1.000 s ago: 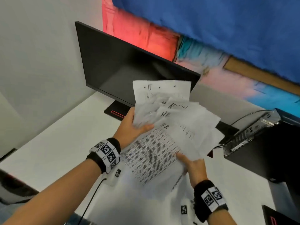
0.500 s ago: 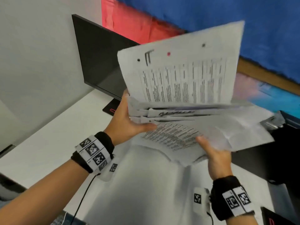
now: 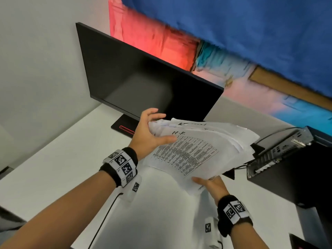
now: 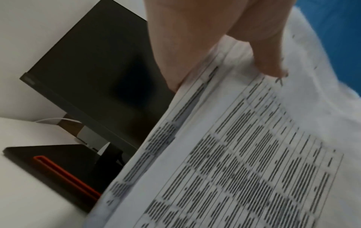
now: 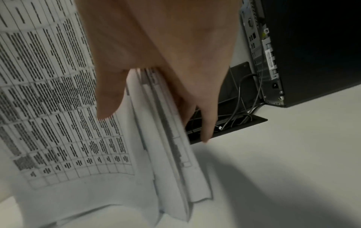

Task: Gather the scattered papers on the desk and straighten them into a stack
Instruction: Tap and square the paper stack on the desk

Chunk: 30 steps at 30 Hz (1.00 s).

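Half a second ago the top sheet stood flipped up high in front of the monitor; now it has dropped back, and the whole bundle lies lower and flatter between the two hands.

On the white tabletop (image 3: 59, 159) a dark monitor (image 3: 143, 78) stands at the back on its base, and a black computer case (image 3: 296, 162) sits at the right with cables running into a slot beside it. No loose sheet shows on the bare tabletop, so the gathering step looks done and the straightening step is in hand.

Held above the tabletop, in front of the monitor, the papers (image 3: 194, 155) are fanned, with several edges stepped apart at the far right and the near corners uneven. A printed table faces up on the top sheet.

At the bundle's left edge the left hand (image 3: 147, 133) has its grip clamped, thumb on the top sheet and palm against the side; its upper fingers stand free above the pile. On the near edge the right hand (image 3: 210, 186) has its grip clamped too, thumb on top and fingers beneath, as the right wrist view shows plainly.

Next, I judge, the bundle wants tipping onto one edge and tapping on the tabletop, with both grips loosened enough for sheets to slide level.
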Motion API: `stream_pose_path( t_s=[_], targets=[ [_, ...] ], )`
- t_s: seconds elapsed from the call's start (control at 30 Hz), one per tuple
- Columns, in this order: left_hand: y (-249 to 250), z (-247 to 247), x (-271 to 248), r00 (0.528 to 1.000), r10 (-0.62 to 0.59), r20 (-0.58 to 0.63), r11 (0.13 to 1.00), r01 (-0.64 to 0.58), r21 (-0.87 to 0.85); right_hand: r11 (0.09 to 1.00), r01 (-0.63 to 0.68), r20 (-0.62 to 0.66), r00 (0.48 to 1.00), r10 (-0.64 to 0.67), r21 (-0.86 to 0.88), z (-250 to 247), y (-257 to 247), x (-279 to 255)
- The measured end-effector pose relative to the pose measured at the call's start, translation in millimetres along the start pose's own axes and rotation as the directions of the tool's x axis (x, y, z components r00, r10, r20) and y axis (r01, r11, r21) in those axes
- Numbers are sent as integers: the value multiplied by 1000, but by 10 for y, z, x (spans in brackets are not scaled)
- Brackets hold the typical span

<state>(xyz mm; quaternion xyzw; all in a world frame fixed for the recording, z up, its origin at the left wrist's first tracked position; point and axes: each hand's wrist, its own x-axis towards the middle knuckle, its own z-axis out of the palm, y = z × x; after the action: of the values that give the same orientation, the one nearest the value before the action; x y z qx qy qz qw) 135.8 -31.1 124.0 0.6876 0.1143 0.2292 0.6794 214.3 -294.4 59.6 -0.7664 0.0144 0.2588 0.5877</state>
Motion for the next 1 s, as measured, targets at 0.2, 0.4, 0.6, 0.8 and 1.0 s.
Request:
stream_pose_path(
  t_s=[0.2,0.4,0.6,0.8,1.0],
  targets=[
    [48,160,-13,998,-43,43,999,43,15,997,-62,7,998,62,-35,-52,87,61],
    [289,-96,-52,991,-100,-84,942,68,-328,991,-111,-55,992,115,79,-127,447,-113],
    [-36,-288,-319,958,-274,85,767,271,-582,904,-108,85,993,80,413,-278,293,-189],
    [-108,-833,-263,912,-367,183,768,408,-494,916,230,-73,973,-219,328,-565,-263,-286],
    [21,-730,-114,898,-367,243,906,404,-127,924,255,-8,965,-264,285,-600,-658,-501]
  ],
)
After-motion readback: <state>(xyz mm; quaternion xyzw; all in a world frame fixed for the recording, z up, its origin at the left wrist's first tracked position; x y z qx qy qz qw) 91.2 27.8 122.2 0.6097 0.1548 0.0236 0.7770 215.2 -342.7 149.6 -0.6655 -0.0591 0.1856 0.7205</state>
